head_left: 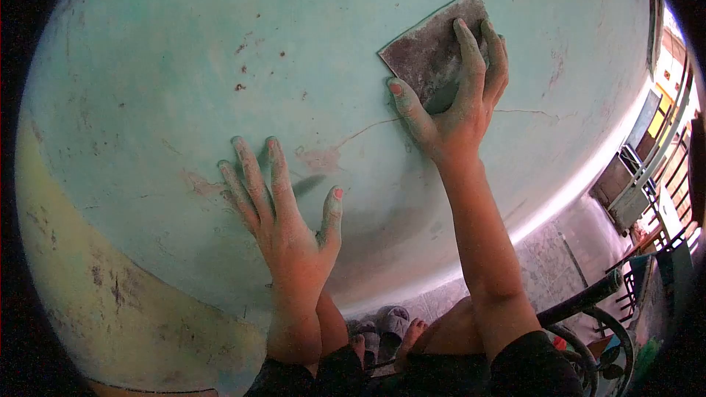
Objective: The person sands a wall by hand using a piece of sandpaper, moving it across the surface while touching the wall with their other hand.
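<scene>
A pale green painted wall [169,51] fills most of the view, with thin cracks, small brown spots and chipped patches. Upper right of centre, my right hand [460,114] holds a dark, dusty sheet of sandpaper [430,48] against it. The thumb lies at the sheet's lower left edge and the fingers reach over its right part. Lower and to the left, my left hand [290,231] is open, fingers spread, at the wall beside a chipped patch; it holds nothing. Pale dust coats the fingers of both hands.
A yellowish band [95,272] runs along the wall's lower left. Dark metal furniture with a curved armrest [588,298] stands at lower right. Grey slippers [392,321] and bare feet are on the tiled floor [548,261]. Railings [673,154] and an opening lie at far right.
</scene>
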